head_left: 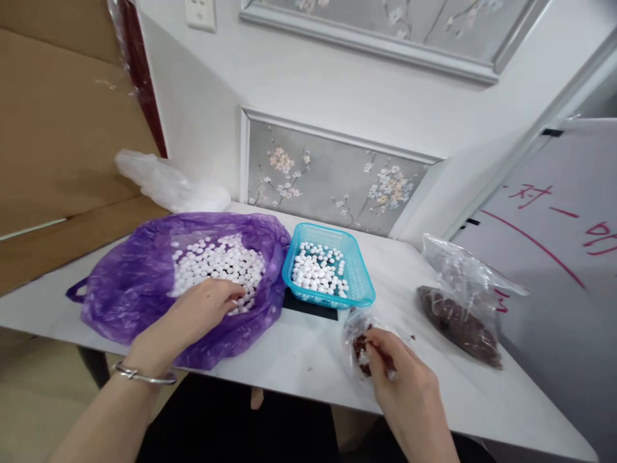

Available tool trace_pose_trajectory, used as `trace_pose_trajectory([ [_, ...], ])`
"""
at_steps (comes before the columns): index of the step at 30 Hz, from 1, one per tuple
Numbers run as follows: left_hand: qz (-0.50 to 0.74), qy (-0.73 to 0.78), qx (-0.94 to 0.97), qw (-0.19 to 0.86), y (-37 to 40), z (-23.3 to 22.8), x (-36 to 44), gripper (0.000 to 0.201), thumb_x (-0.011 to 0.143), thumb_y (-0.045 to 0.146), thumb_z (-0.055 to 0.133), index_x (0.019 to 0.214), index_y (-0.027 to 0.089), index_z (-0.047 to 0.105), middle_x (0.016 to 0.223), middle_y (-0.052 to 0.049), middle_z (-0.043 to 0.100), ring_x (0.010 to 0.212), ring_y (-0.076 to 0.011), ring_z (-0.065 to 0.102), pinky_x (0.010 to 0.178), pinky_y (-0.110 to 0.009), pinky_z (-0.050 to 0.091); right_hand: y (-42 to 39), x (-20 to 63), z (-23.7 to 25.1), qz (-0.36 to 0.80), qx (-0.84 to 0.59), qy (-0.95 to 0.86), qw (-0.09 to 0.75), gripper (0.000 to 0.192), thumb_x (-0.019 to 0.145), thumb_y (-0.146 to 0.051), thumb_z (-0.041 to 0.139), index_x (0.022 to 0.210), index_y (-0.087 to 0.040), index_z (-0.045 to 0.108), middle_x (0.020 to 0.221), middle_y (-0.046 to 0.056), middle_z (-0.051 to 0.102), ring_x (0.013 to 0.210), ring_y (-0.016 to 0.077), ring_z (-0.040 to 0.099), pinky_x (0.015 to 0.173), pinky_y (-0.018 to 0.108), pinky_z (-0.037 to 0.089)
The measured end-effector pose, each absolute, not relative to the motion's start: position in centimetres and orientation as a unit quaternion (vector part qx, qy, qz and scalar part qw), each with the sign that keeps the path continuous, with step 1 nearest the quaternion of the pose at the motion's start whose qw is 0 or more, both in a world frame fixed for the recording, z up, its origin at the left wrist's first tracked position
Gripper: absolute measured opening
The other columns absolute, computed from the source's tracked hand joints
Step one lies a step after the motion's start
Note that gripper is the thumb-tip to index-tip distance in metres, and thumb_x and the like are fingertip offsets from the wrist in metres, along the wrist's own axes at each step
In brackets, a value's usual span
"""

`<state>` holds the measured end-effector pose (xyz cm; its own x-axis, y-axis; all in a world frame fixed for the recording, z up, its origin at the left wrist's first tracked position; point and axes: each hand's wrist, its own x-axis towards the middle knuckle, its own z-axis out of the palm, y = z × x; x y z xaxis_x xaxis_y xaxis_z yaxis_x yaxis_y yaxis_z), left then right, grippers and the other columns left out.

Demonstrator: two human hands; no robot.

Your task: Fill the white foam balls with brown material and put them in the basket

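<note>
My left hand (200,312) reaches into an open purple plastic bag (130,283) full of small white round pieces (219,260); its fingers curl among them, and whether they grip any is hidden. My right hand (400,376) pinches the edge of a small clear bag (359,337) with dark reddish-brown bits near the table's front edge. A turquoise plastic basket (359,276) between the two bags holds several white pieces and sits on a flat black object (308,305).
A larger clear bag with brown contents (457,318) lies at the right on the white table (299,354). A crumpled white plastic bag (168,183) sits at the back left. A whiteboard with red writing (559,257) leans at the right.
</note>
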<state>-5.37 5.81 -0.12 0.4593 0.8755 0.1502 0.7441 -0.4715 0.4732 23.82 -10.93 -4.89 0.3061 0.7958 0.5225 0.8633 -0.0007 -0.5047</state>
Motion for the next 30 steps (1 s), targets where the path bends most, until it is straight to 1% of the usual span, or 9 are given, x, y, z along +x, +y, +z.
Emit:
trace_pose_trajectory([
  [3, 0.249, 0.466, 0.838, 0.141, 6.3, 0.1, -5.3, 0.028, 0.084, 0.034, 0.056, 0.096, 0.023, 0.078, 0.104, -0.010, 0.078, 0.094, -0.0329, 0.069, 0.087, -0.038, 0.047, -11.3, 23.7, -4.4, -0.012, -0.712, -0.557, 0.428, 0.020, 0.091, -0.030, 0.052, 0.094, -0.021, 0.070, 0.087, 0.006, 0.075, 0.068, 0.0192, 0.070, 0.065, 0.029, 0.055],
  [6, 0.376, 0.456, 0.788, 0.173, 5.5, 0.8, -3.7, 0.022, 0.082, 0.037, 0.063, 0.093, 0.025, 0.078, 0.105, -0.007, 0.076, 0.094, -0.0304, 0.068, 0.086, -0.033, 0.048, -11.5, 23.5, -4.1, 0.037, -0.717, -0.530, 0.452, 0.019, 0.092, -0.030, 0.054, 0.093, -0.022, 0.071, 0.089, 0.005, 0.074, 0.075, 0.0190, 0.070, 0.068, 0.028, 0.054],
  [9, 0.453, 0.422, 0.683, 0.386, 3.0, 0.9, -0.9, 0.018, 0.076, 0.036, 0.075, 0.090, 0.026, 0.077, 0.095, -0.003, 0.077, 0.089, -0.0242, 0.069, 0.081, -0.028, 0.052, -11.8, 23.3, -4.0, 0.107, -0.716, -0.492, 0.484, 0.015, 0.092, -0.031, 0.057, 0.091, -0.021, 0.069, 0.087, 0.003, 0.073, 0.075, 0.0178, 0.068, 0.070, 0.028, 0.053],
  [12, 0.394, 0.354, 0.541, 0.654, 0.3, 0.3, 2.4, 0.023, 0.071, 0.034, 0.081, 0.091, 0.023, 0.077, 0.078, -0.002, 0.076, 0.075, -0.0167, 0.069, 0.072, -0.023, 0.054, -12.1, 23.2, -3.8, 0.189, -0.698, -0.453, 0.521, 0.013, 0.092, -0.032, 0.059, 0.092, -0.021, 0.065, 0.084, 0.002, 0.072, 0.075, 0.0167, 0.067, 0.071, 0.027, 0.053],
  [15, 0.338, 0.308, 0.448, 0.768, -1.4, -0.5, 5.1, 0.018, 0.070, 0.030, 0.084, 0.083, 0.019, 0.077, 0.073, 0.000, 0.072, 0.072, -0.0111, 0.068, 0.073, -0.018, 0.054, -12.4, 23.1, -3.6, 0.233, -0.655, -0.446, 0.563, 0.016, 0.093, -0.034, 0.058, 0.098, -0.020, 0.064, 0.095, 0.005, 0.073, 0.085, 0.0175, 0.070, 0.077, 0.028, 0.055],
  [18, 0.310, 0.277, 0.407, 0.813, -2.1, -1.3, 6.7, 0.016, 0.073, 0.027, 0.082, 0.086, 0.019, 0.076, 0.074, 0.002, 0.069, 0.071, -0.0093, 0.067, 0.071, -0.018, 0.054, -12.6, 23.0, -3.5, 0.251, -0.618, -0.448, 0.595, 0.018, 0.095, -0.036, 0.056, 0.100, -0.020, 0.065, 0.100, 0.006, 0.074, 0.088, 0.0177, 0.071, 0.077, 0.028, 0.058],
  [24, 0.291, 0.240, 0.400, 0.835, -2.9, -1.8, 7.7, 0.013, 0.075, 0.024, 0.080, 0.085, 0.018, 0.076, 0.076, 0.001, 0.069, 0.073, -0.0088, 0.065, 0.074, -0.018, 0.052, -12.7, 22.3, -3.5, 0.257, -0.603, -0.438, 0.614, 0.009, 0.087, -0.030, 0.068, 0.089, -0.023, 0.072, 0.074, -0.001, 0.071, 0.065, 0.0111, 0.064, 0.063, 0.020, 0.054],
  [27, 0.276, 0.233, 0.396, 0.844, -3.1, -1.6, 7.9, 0.014, 0.076, 0.024, 0.080, 0.088, 0.016, 0.076, 0.077, -0.001, 0.071, 0.074, -0.0095, 0.065, 0.077, -0.019, 0.051, -12.6, 21.7, -3.4, 0.273, -0.577, -0.423, 0.643, 0.004, 0.083, -0.028, 0.073, 0.086, -0.024, 0.074, 0.076, -0.001, 0.071, 0.070, 0.0122, 0.065, 0.064, 0.020, 0.054],
  [30, 0.278, 0.242, 0.396, 0.841, -3.0, -1.4, 7.9, 0.017, 0.076, 0.024, 0.080, 0.091, 0.016, 0.076, 0.076, -0.001, 0.073, 0.074, -0.0097, 0.065, 0.077, -0.019, 0.051, -12.5, 21.4, -3.6, 0.303, -0.554, -0.408, 0.659, 0.008, 0.082, -0.028, 0.075, 0.089, -0.025, 0.077, 0.083, 0.001, 0.074, 0.075, 0.0144, 0.067, 0.070, 0.023, 0.056],
])
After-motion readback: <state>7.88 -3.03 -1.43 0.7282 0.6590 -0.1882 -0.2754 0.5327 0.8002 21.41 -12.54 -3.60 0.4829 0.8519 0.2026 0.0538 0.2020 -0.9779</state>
